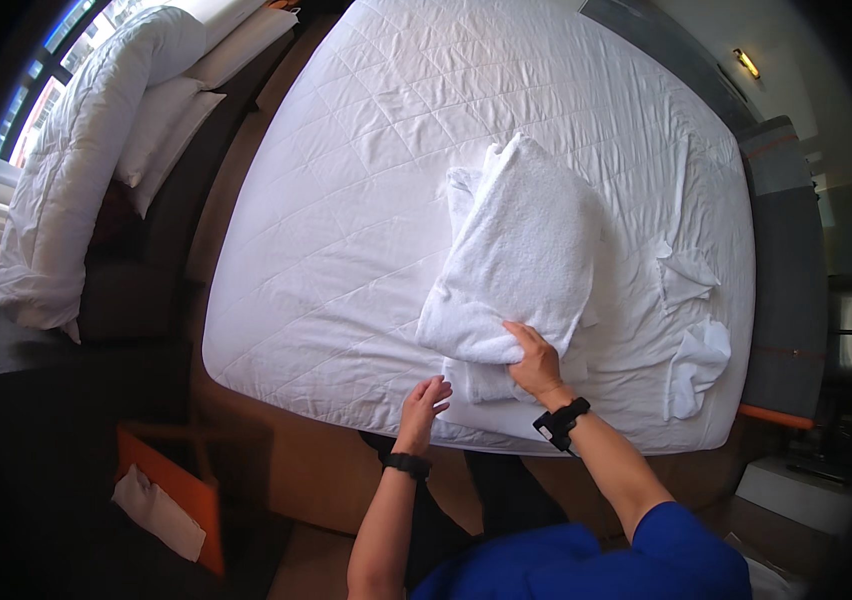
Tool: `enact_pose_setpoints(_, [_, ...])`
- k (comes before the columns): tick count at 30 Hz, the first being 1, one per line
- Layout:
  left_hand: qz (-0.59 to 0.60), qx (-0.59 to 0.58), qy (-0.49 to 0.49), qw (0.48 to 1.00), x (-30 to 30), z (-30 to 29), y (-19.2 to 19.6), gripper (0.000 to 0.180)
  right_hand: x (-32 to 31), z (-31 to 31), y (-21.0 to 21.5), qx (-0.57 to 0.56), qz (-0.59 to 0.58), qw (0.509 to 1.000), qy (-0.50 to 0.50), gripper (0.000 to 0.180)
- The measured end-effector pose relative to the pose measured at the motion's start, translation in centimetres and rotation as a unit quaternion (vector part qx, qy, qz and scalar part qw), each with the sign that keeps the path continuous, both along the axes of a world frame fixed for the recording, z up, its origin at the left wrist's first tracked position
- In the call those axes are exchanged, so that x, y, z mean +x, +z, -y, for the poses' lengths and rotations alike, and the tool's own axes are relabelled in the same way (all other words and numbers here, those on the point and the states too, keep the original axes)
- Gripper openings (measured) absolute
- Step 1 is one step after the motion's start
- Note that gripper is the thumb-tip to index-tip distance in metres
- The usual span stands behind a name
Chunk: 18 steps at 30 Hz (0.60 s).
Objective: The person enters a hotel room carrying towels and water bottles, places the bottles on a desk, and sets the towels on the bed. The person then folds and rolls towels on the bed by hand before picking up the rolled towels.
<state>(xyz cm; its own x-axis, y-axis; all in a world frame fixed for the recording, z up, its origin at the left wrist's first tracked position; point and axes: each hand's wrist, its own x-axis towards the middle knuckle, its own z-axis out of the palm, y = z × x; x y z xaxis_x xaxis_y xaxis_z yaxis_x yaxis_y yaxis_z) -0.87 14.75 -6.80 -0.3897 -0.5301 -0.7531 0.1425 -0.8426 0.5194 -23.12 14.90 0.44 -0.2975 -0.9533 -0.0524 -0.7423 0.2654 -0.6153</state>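
Observation:
A folded white towel point(521, 250) lies on the white bed, with more folded white cloth point(491, 382) showing under its near end. My right hand point(536, 365) grips the near edge of this towel; part of the hand is hidden against the cloth. By the bed's near edge, my left hand point(424, 408) is held apart from the towel, fingers loosely bent and nothing in them. Two smaller crumpled white cloths, an upper one point(686, 275) and a lower one point(698, 365), lie to the right.
A quilted white cover point(346, 250) is spread over the mattress, wrinkled toward the right. Left of the bed, a duvet point(56, 210) and pillows point(161, 130) are piled on a dark sofa. An orange panel point(208, 510) with white cloth stands low left. The grey headboard point(786, 270) borders the right side.

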Motion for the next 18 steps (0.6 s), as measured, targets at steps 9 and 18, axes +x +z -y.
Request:
enact_pose_setpoints(9, [0.234, -0.019, 0.019, 0.972, -8.2, -0.1, -1.5, 0.071, -21.0, -7.5, 15.7, -0.14, 0.306, 0.904, -0.265, 0.042])
enact_pose_setpoints(18, [0.103, -0.041, -0.107, 0.988, -11.1, 1.5, 1.4, 0.055, -13.4, -13.7, -1.7, 0.08, 0.277, 0.896, -0.339, 0.1])
